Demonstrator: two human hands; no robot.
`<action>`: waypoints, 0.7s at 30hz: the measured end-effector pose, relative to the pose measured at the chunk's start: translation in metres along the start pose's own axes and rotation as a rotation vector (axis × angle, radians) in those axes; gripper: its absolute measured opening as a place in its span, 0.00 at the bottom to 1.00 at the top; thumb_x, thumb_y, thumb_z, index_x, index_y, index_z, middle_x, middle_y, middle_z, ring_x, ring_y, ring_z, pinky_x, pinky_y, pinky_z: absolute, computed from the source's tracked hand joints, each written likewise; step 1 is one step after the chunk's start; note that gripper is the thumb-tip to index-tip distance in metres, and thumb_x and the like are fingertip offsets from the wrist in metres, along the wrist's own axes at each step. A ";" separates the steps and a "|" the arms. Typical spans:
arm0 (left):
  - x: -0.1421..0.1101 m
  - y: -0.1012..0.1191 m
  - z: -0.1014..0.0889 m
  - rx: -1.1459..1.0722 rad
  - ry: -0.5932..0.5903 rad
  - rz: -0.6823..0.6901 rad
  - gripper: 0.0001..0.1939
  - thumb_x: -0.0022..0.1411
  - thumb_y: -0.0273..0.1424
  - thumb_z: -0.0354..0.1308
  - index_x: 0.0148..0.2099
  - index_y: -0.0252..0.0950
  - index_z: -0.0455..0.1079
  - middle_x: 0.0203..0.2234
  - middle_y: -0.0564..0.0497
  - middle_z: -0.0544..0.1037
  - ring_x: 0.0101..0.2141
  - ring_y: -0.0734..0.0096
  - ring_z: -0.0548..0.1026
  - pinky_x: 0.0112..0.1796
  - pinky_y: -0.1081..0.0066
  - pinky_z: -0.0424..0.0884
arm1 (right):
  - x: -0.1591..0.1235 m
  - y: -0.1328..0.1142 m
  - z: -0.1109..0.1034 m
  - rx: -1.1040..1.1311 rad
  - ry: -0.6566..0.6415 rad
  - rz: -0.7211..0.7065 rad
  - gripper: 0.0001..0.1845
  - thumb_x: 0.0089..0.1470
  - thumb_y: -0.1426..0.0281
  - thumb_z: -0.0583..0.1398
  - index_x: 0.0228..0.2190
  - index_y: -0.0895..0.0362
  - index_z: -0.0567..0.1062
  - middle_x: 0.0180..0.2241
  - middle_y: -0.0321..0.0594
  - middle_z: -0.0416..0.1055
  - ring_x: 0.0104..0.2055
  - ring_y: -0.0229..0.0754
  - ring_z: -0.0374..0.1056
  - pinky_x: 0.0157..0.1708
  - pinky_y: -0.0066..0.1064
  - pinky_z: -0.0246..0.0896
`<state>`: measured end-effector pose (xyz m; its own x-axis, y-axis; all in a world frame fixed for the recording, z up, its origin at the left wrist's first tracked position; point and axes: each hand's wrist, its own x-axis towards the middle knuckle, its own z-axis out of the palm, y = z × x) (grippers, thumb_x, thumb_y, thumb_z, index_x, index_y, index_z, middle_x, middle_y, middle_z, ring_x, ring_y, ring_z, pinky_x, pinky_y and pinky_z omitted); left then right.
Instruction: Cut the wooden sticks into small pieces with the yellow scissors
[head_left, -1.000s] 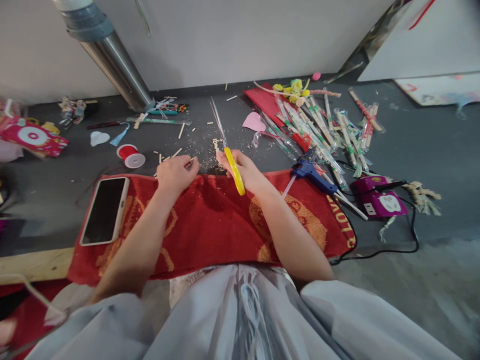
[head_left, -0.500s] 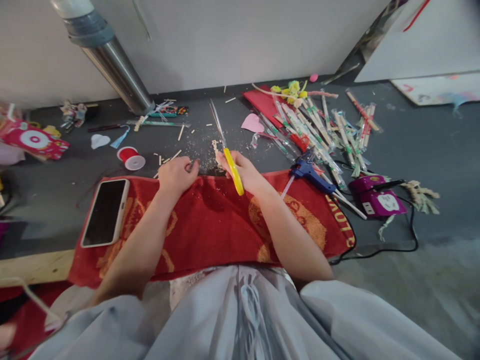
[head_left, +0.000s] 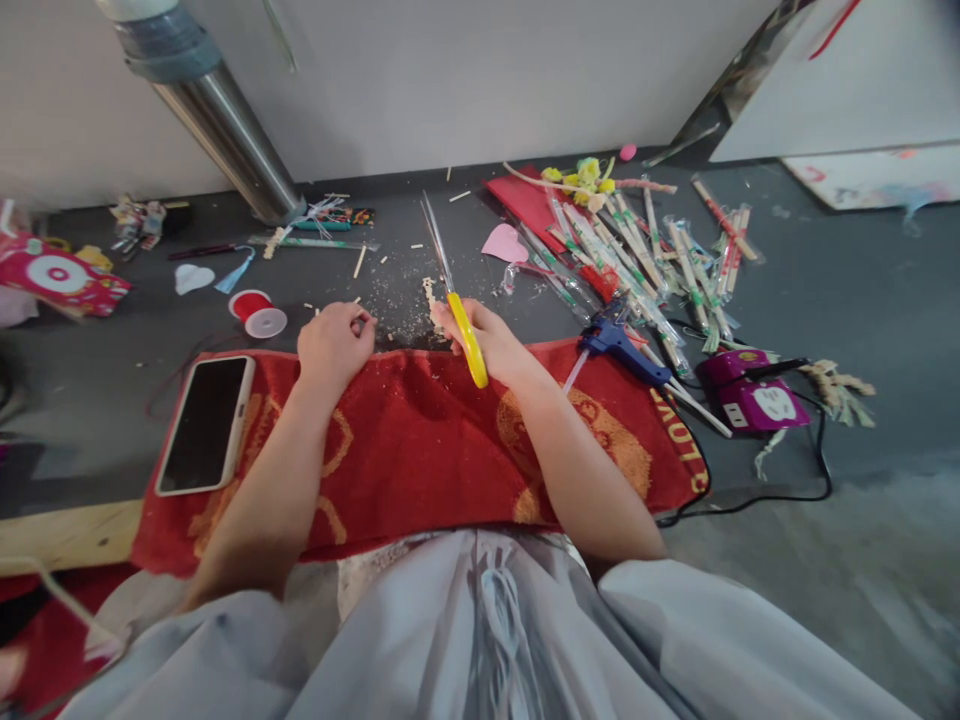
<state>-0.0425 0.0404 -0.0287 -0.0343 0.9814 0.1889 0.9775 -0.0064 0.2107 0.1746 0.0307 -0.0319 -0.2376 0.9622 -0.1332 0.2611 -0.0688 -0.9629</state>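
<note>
My right hand (head_left: 491,345) is closed around the yellow handle of a pair of scissors (head_left: 452,295), whose long blades point away from me over the dark floor. My left hand (head_left: 332,345) rests at the far edge of a red towel (head_left: 420,440), fingers curled in a pinch on something small that I cannot make out. Wood shavings and short stick pieces (head_left: 390,300) lie scattered between and beyond both hands.
A phone (head_left: 204,422) lies on the towel's left end. A red thread spool (head_left: 257,312) and a metal pipe (head_left: 217,120) stand to the left. On the right are a blue glue gun (head_left: 622,345), a purple power strip (head_left: 754,400) and several wrapped chopsticks (head_left: 637,250).
My left hand has slid a little to the left along the towel's edge and curled tighter. The right hand and scissors have stayed in place.
</note>
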 end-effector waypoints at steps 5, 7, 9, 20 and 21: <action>-0.001 0.008 -0.004 0.019 -0.152 0.017 0.12 0.59 0.41 0.56 0.34 0.40 0.74 0.31 0.48 0.77 0.36 0.60 0.74 0.32 0.68 0.63 | 0.003 0.002 -0.002 0.083 0.021 -0.009 0.27 0.55 0.42 0.54 0.27 0.53 0.64 0.25 0.31 0.62 0.26 0.34 0.60 0.28 0.28 0.56; -0.001 0.012 -0.005 0.039 -0.194 0.029 0.14 0.60 0.44 0.55 0.34 0.40 0.74 0.31 0.48 0.77 0.37 0.59 0.74 0.32 0.68 0.64 | 0.002 -0.001 -0.002 0.146 0.013 0.005 0.27 0.55 0.42 0.54 0.26 0.53 0.63 0.23 0.31 0.61 0.25 0.33 0.59 0.26 0.28 0.55; -0.002 0.014 -0.005 0.060 -0.214 0.044 0.14 0.60 0.43 0.54 0.35 0.39 0.74 0.32 0.49 0.77 0.38 0.59 0.75 0.33 0.67 0.65 | 0.001 -0.005 -0.002 0.209 0.004 0.021 0.27 0.55 0.43 0.55 0.25 0.53 0.62 0.22 0.30 0.60 0.24 0.33 0.59 0.25 0.27 0.54; -0.004 0.017 0.000 0.102 -0.210 0.081 0.11 0.59 0.36 0.51 0.33 0.37 0.72 0.33 0.47 0.77 0.38 0.59 0.75 0.34 0.67 0.66 | 0.003 -0.011 -0.004 0.400 0.032 0.126 0.22 0.55 0.48 0.60 0.31 0.54 0.65 0.23 0.30 0.63 0.21 0.30 0.60 0.21 0.25 0.57; -0.004 0.017 0.000 0.094 -0.207 0.074 0.10 0.59 0.35 0.51 0.32 0.37 0.71 0.32 0.47 0.77 0.38 0.59 0.75 0.34 0.67 0.66 | 0.002 -0.011 -0.005 0.404 0.035 0.122 0.22 0.55 0.48 0.60 0.31 0.54 0.65 0.23 0.29 0.63 0.21 0.30 0.60 0.21 0.24 0.57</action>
<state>-0.0257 0.0369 -0.0262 0.0718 0.9974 -0.0025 0.9912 -0.0711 0.1117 0.1756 0.0351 -0.0202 -0.1940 0.9484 -0.2509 -0.1042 -0.2743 -0.9560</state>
